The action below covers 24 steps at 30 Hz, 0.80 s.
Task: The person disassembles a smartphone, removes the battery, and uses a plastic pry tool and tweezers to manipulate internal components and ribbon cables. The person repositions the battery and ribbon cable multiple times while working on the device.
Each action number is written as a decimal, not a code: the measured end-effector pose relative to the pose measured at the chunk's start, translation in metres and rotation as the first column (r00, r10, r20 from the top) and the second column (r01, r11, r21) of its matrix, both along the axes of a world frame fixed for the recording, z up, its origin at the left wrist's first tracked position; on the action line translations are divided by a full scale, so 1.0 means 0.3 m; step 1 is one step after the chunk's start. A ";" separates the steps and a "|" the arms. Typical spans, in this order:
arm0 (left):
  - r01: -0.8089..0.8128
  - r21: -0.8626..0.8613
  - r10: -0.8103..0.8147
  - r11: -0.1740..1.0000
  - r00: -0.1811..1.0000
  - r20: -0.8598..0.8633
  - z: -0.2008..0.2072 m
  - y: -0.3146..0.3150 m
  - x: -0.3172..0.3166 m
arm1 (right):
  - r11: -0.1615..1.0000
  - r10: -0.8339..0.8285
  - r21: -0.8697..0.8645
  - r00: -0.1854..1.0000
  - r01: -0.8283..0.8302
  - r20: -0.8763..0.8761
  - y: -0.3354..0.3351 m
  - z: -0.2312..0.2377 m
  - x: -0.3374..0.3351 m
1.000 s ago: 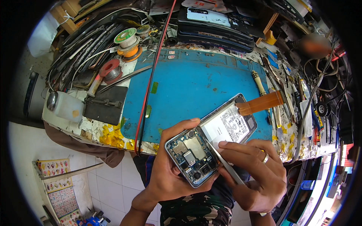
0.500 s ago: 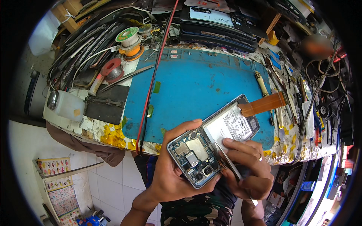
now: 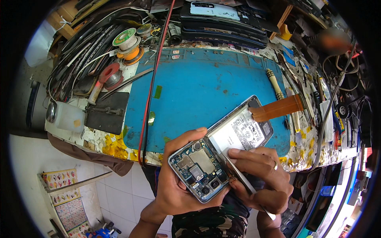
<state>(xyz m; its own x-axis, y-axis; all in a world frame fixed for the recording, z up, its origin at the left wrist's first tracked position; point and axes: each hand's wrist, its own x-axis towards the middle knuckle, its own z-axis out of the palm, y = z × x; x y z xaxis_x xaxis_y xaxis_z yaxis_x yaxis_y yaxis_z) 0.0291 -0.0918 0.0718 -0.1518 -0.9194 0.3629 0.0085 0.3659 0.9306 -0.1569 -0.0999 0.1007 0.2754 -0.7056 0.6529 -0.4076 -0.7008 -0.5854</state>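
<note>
An opened smartphone (image 3: 201,159) lies tilted in my left hand (image 3: 170,194), which wraps its lower left end with the thumb along the upper edge. Its green circuit board and camera modules are bare, and a silver-white battery (image 3: 238,133) fills the middle. A wide orange-brown film strip (image 3: 279,108) sticks out from the phone's far end. My right hand (image 3: 264,174) pinches a pair of metal tweezers (image 3: 246,183), their tips at the gap between board and battery. One right fingertip rests on the battery; what the tips touch is too small to tell.
A blue work mat (image 3: 190,87) covers the bench under the phone's far end. Red and black cables (image 3: 150,95) cross its left side. Solder spools (image 3: 111,75), a plastic bottle (image 3: 69,117) and a black plate (image 3: 107,113) stand left. Stacked phone parts (image 3: 224,33) sit behind; tools crowd the right.
The phone and both hands sit slightly further left in the view, and the bench has shifted left too. The grip on phone and tweezers is unchanged.
</note>
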 end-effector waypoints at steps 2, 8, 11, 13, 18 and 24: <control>-0.006 0.017 0.007 1.000 0.999 -0.033 -0.004 0.001 -0.005 | 1.000 -0.007 0.015 1.000 0.008 -0.027 -0.001 0.018 -0.003; -0.015 -0.009 0.016 1.000 1.000 0.024 0.001 0.000 -0.001 | 0.998 0.021 0.057 1.000 -0.021 0.002 0.004 0.038 0.002; -0.015 -0.029 0.017 0.999 0.998 0.056 0.004 0.000 0.002 | 0.995 0.046 0.091 0.999 -0.045 -0.009 0.009 0.047 -0.003; -0.006 -0.026 0.007 1.000 0.999 0.035 0.004 -0.001 0.001 | 0.997 0.038 0.063 0.998 -0.035 -0.047 0.006 0.055 -0.006; -0.002 -0.025 0.002 1.000 1.000 -0.011 0.002 -0.006 -0.002 | 1.000 -0.012 -0.002 0.991 0.011 -0.132 -0.018 0.084 0.001; 0.004 -0.045 -0.003 0.999 1.000 0.029 0.004 -0.007 0.003 | 1.000 -0.011 -0.004 0.978 0.011 -0.210 -0.025 0.126 0.004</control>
<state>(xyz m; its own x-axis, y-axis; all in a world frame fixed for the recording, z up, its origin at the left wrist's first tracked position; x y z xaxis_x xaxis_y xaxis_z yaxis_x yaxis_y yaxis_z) 0.0299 -0.0938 0.0729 -0.1658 -0.9016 0.3996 -0.0167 0.4077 0.9130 -0.1558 -0.1073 0.1386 0.3988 -0.7073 0.5837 -0.5287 -0.6974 -0.4838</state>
